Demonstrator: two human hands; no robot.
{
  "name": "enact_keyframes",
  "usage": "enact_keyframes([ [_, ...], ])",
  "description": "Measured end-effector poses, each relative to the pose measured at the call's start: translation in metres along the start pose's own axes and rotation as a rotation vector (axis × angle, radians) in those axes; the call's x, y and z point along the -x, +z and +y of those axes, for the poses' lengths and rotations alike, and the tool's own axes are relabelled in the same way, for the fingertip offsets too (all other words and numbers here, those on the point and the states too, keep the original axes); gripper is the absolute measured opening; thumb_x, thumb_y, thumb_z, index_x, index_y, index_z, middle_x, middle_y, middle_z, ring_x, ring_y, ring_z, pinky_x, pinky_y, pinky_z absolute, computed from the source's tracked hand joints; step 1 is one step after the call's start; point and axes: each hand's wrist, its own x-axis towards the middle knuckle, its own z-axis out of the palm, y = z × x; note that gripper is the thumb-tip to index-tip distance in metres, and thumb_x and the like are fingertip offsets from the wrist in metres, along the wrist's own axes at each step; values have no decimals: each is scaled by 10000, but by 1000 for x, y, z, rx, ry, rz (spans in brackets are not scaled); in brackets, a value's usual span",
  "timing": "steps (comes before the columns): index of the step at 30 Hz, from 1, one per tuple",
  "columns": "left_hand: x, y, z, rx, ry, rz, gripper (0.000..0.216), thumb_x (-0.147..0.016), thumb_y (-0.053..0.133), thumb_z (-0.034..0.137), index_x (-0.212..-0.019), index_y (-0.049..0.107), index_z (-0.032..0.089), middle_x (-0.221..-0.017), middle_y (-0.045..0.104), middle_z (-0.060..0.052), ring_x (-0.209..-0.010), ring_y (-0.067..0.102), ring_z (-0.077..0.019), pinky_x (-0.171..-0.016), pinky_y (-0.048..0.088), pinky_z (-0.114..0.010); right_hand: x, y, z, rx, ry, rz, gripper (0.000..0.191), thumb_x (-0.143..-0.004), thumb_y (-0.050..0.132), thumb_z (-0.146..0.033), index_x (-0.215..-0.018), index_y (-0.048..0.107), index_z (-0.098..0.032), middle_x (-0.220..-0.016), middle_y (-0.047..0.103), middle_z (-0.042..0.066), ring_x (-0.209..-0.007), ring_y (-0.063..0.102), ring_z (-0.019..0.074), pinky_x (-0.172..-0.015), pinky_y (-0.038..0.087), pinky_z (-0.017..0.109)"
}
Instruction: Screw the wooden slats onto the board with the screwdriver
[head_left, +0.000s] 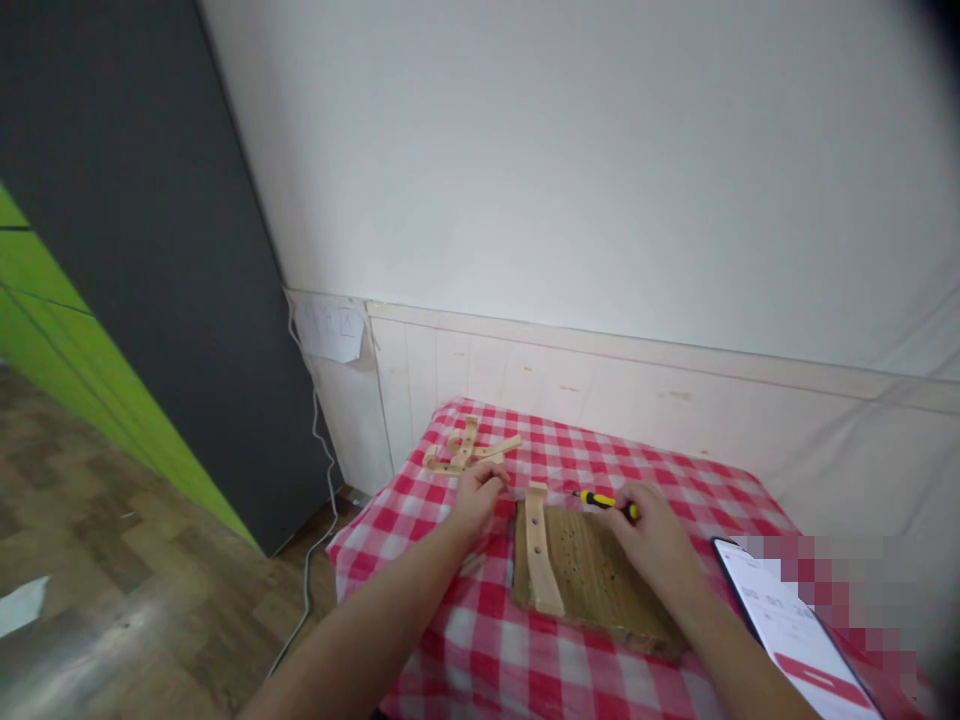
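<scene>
Your right grip clamped on a yellow-and-black screwdriver; your left grip beside the pale wooden hooks.
The screwdriver's shaft points leftward from your right grip, toward your left; your left fingers are curled, and whether they pinch anything you cannot tell from this view. Just below your right grip and toward you lies the brown wooden board, marked with small dark holes. Between your two grips, a pale wooden strip with two holes lies along the board's left end. The hooks lie in a loose cluster just beyond your left grip. Right of your right grip, a phone lies on the cloth-covered worktop.
</scene>
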Motion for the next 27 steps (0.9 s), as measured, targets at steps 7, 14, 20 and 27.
enact_keyframes([
  [7,6,-12,12,-246,129,30,100,-706,546,139,-732,630,186,-778,634,-42,-834,563,-206,-839,455,-356,7,12,13,-46,25,-12,84,-858,438,-246,-774,433,-251,-865,548,89,-844,527,258,-787,432,400],
  [14,11,-30,23,-955,560,334,340,-799,577,214,-1129,597,134,-1192,584,-166,-1150,495,-298,-1027,375,-474,6,20,24,-91,66,53,79,-818,446,-291,-758,466,-245,-856,560,83,-842,530,252,-785,433,395],
  [20,5,-27,22,-1327,243,210,426,-769,575,142,-1195,579,123,-1322,543,-158,-1238,466,-303,-1111,291,-492,2,28,35,-134,51,105,121,-764,462,-345,-721,499,-239,-796,575,69,-782,531,241,-723,414,375],
  [27,2,-32,27,-1300,78,103,310,-901,471,116,-1172,613,166,-1147,685,-125,-1034,638,-231,-1032,411,-428,1,25,32,-173,83,70,126,-761,469,-341,-705,505,-235,-764,572,48,-736,531,224,-677,397,356],
])
